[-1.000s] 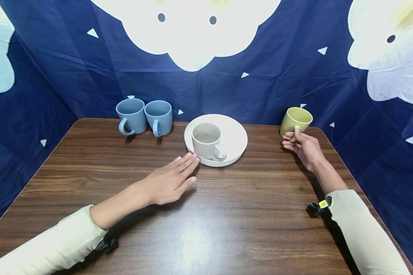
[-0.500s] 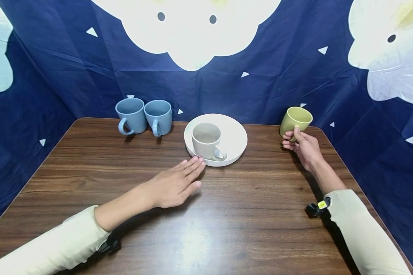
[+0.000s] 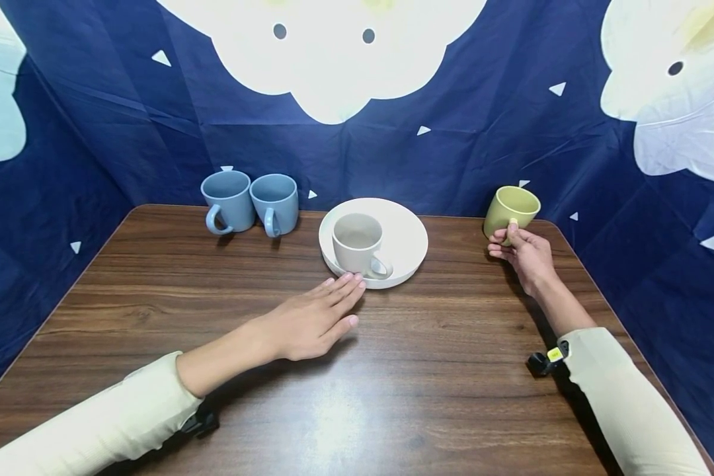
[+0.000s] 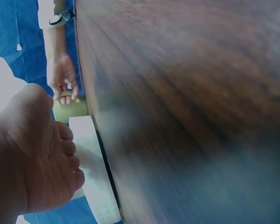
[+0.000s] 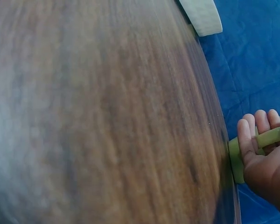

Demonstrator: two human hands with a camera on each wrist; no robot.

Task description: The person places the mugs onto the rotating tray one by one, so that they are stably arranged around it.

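A pale grey mug stands upright in a round white dish, its handle turned to the front right. At the dish's front edge is my left hand, palm down with straight fingers; the head view does not show whether the fingertips touch the rim. Far to the right, my right hand pinches the handle of a green mug between thumb and fingers. The right wrist view shows that handle within the fingers. The green mug appears to stand on the table.
Two blue mugs stand side by side at the back left, handles facing front. The brown wooden table reaches back to a dark blue curtain printed with white clouds.
My left hand has slid a little to the right along the front of the white dish. The right hand and green mug have stayed in place.
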